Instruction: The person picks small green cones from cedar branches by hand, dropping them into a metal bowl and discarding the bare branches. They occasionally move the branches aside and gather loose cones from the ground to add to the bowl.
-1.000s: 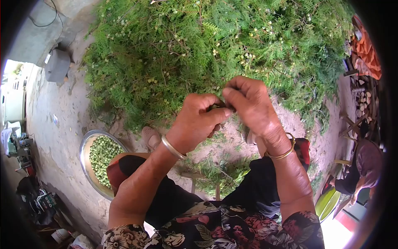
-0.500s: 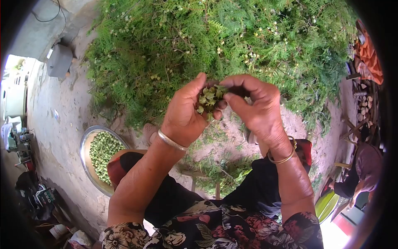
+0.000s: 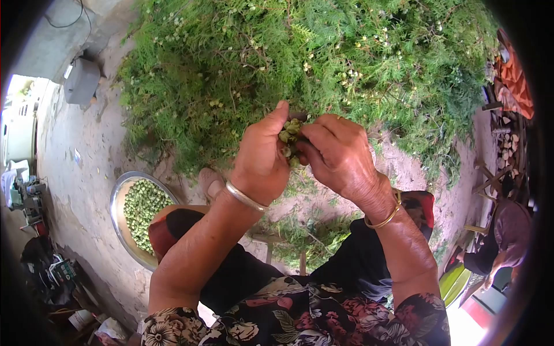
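Cupped in my left hand [image 3: 264, 151] is a handful of small green conifer cones [image 3: 290, 134], its thumb pointing up beside them. My right hand [image 3: 340, 151] meets it from the right, with thumb and fingers bent and pressed together at the cones; its fingertips are partly hidden. Beyond both hands spreads a large heap of green conifer branches [image 3: 231, 75] bearing pale cones. Down to the left, a wide metal basin [image 3: 119, 229] holds many more loose green cones [image 3: 144, 207].
Loose green sprigs [image 3: 314, 239] lie on the ground between my knees, near a wooden stool edge [image 3: 268, 239]. A grey box-like object [image 3: 82, 82] is at the left wall. On the right are stacked firewood [image 3: 509, 149], an orange cloth [image 3: 515, 86] and another person [image 3: 508, 236].
My right hand has moved left and closed in on the cones in my left hand, covering part of them. My left hand stays nearly in place, turned slightly.
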Motion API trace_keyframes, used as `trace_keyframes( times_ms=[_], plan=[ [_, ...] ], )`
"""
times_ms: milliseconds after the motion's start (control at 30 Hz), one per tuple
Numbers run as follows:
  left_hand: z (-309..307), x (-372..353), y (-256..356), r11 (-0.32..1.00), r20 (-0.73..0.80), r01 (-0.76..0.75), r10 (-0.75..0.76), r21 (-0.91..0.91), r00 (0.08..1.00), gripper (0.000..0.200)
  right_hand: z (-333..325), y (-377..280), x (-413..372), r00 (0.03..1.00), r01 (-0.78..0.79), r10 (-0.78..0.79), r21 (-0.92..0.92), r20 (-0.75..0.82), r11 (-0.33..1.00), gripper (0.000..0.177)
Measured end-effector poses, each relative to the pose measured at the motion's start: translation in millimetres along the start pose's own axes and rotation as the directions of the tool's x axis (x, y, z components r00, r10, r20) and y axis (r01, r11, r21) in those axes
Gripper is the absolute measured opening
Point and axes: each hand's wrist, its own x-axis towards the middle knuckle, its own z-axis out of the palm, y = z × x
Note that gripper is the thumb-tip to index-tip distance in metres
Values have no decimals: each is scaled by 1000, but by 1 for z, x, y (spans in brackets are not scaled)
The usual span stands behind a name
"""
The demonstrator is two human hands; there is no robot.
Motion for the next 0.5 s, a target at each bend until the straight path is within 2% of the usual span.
trace_keyframes(
  times_ms=[33, 100, 133, 200, 233, 300, 433, 500],
  plan=[
    [1, -1, 0, 1000, 5, -9, 9, -21, 1000, 30, 2, 0, 0, 1000, 0, 0, 0, 1, 1000, 19],
    [-1, -2, 1, 999, 10, -18, 18, -44, 1000, 28, 8, 1, 0, 992, -105, 116, 171, -56, 980, 11],
    [-4, -2, 3, 1000, 29, 0, 0, 13, 1000, 26, 8, 2, 1, 992, -105, 116, 171, -54, 980, 11],
    [-6, -5, 6, 998, 43, 14, -17, 67, 999, 25, 8, 2, 4, 930, -336, 368, 380, -14, 862, 6],
    [-3, -8, 8, 993, 36, -1, -3, 118, 999, 23, 4, 0, 6, 930, -336, 368, 381, -11, 861, 6],
    [0, -12, 13, 986, 27, -14, 10, 166, 1000, 21, -7, -6, 11, 830, -529, 529, 549, 177, 647, 6],
    [-2, -14, 17, 964, 59, -18, 2, 264, 998, 13, -7, 0, 12, 840, -527, 514, 482, 173, 700, 12],
    [-6, -15, 15, 958, 69, -9, -11, 286, 998, 12, -9, -1, 11, 820, -559, 534, 481, 204, 675, 14]
  ],
)
